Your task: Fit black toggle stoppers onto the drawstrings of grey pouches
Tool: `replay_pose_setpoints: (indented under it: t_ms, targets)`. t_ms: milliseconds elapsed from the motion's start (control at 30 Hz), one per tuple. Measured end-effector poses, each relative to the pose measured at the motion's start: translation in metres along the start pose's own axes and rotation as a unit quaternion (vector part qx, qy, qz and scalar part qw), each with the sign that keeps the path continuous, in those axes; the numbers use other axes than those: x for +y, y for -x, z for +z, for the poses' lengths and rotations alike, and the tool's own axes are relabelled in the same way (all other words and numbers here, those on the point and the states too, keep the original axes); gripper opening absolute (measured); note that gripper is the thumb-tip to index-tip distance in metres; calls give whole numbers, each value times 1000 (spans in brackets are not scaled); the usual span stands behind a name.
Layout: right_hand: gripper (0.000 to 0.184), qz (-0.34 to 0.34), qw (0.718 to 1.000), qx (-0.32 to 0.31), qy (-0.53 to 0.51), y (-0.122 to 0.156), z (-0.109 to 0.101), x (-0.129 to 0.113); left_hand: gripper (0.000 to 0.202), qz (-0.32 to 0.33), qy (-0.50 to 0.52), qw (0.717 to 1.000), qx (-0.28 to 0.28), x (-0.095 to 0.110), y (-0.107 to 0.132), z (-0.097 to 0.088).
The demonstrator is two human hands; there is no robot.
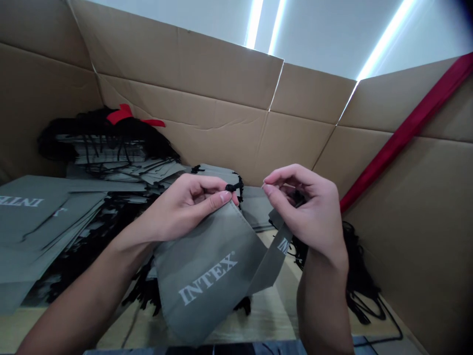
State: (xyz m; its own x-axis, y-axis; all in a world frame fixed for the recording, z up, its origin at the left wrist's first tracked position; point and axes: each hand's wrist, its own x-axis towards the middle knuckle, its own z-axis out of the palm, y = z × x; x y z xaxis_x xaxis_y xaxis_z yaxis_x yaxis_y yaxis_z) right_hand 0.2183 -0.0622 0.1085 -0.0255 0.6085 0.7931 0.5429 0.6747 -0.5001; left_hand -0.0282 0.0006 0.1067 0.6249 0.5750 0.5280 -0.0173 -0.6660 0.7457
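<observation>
My left hand (194, 204) pinches the top corner of a grey fabric drawstring pouch (214, 266) printed INTEX, beside a black cord knot (232, 188). The pouch hangs tilted in front of me. To its right, my right hand (308, 207) is closed, thumb and index fingertips together. A second grey pouch (271, 264) with part of the same lettering runs up into that palm, and black cord shows between the curled fingers. How the lower fingers hold it is partly hidden.
Grey pouches (33, 231) are piled at the left. Behind them sits a bundle with black cords (107, 133) and a red strip (120, 114). Loose black cords (358, 276) lie at the right. Cardboard walls (207, 98) surround the wooden tabletop (273, 315); a dark red band (406, 128) crosses the right wall.
</observation>
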Motion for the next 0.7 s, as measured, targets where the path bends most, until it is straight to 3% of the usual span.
replay_pose_setpoints:
  t_ms: [133,300,367,500,600,700]
  targets:
    - [6,4,999,-38,-30,-2,3,2,35,-21,-5,1000,-14,-1,1,2]
    - [39,-33,986,-149,-63,-1,16,1,34,27,-45,999,-5,-4,2,9]
    - [32,-48,984,-159,-64,-1,21,3,34,32,-43,999,-10,-4,3,11]
    - [12,-29,987,-139,-75,-1,23,5,29,-23,-7,999,-38,-5,2,10]
    - [13,-12,986,-147,-74,-1,21,5,32,-47,5,996,-70,-6,1,7]
    - [21,-15,978,-180,-102,-2,21,6,35,-8,-14,998,-63,-7,1,6]
